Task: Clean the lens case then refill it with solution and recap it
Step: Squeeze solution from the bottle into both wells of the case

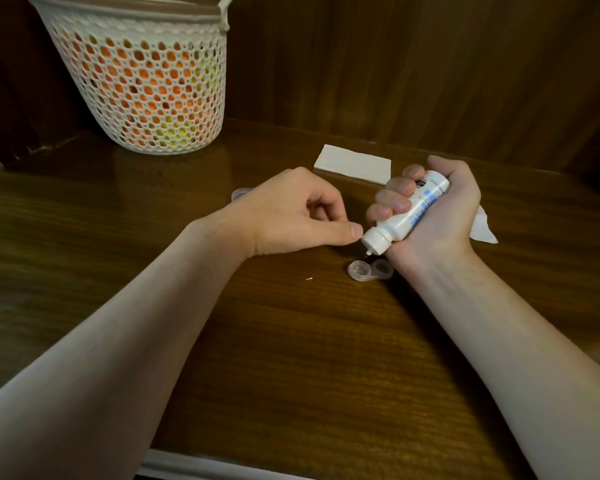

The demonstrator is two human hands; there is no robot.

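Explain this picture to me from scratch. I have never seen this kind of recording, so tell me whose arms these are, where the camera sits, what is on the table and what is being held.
There is no machine here. A person wears one camera on the head, looking forward and down, so the two bare arms are their own.

The right hand grips a small white solution bottle, tipped nozzle down. The nozzle hangs just above the clear lens case, which lies open on the wooden table with both wells uncapped. The left hand holds nothing; its fingers are loosely curled, and its thumb tip is near or at the bottle's neck.

Behind the left hand a clear round piece peeks out, probably one of the case caps. Farther back lie a folded white tissue and, partly hidden behind the right hand, another white tissue. A white mesh basket stands at the back left.
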